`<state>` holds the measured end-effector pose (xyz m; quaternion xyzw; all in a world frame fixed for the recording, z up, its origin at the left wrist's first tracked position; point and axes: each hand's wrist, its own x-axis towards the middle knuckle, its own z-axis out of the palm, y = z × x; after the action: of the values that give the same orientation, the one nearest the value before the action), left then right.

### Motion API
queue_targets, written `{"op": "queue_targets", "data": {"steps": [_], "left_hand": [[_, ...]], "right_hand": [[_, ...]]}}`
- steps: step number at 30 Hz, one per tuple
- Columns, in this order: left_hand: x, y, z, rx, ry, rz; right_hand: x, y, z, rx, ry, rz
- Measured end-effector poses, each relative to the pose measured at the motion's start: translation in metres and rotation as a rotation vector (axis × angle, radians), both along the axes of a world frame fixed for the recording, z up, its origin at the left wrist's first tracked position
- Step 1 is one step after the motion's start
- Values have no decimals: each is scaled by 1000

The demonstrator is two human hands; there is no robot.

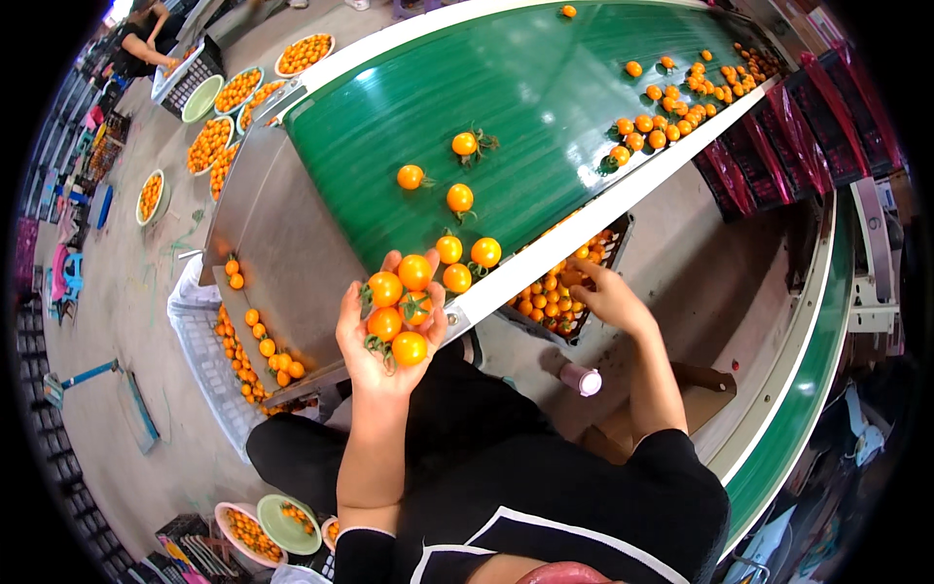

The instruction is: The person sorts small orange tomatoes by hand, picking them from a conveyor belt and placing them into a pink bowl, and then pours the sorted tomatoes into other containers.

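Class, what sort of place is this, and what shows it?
Probably a produce sorting or packing shed: a green conveyor belt bears small orange tomatoes, and a black crate holds more.

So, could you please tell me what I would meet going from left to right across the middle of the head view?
Blue stool, white crate, left hand cupping orange tomatoes, right hand, stacked black crates in magenta wrap.

The belt is green, its rail white. On the belt, tomatoes are orange with green stems. Below the belt, a crate is black, the shirt black with white trim. Left of the belt, a basket is white.
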<state>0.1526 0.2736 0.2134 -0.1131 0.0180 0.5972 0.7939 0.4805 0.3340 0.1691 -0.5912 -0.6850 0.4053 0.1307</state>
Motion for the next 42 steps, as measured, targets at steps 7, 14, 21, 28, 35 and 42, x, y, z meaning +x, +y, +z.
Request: {"op": "queue_targets", "data": {"steps": [7, 14, 21, 28, 35, 42], "left_hand": [[-20, -7, 3, 44, -1, 69], [-14, -15, 2, -13, 12, 31], [-24, -24, -1, -70, 50, 85], [-16, -15, -9, 10, 28, 33], [-4, -3, -6, 32, 25, 18], [-6, 2, -21, 149, 83, -28]], "right_hand": [[-9, 24, 76, 164, 402, 8], [-28, 82, 44, 785, -488, 35], [-37, 85, 78, 731, -183, -59], [-48, 95, 44, 632, -330, 102], [-16, 132, 64, 895, -438, -80], [-38, 106, 53, 594, -452, 81]]}}
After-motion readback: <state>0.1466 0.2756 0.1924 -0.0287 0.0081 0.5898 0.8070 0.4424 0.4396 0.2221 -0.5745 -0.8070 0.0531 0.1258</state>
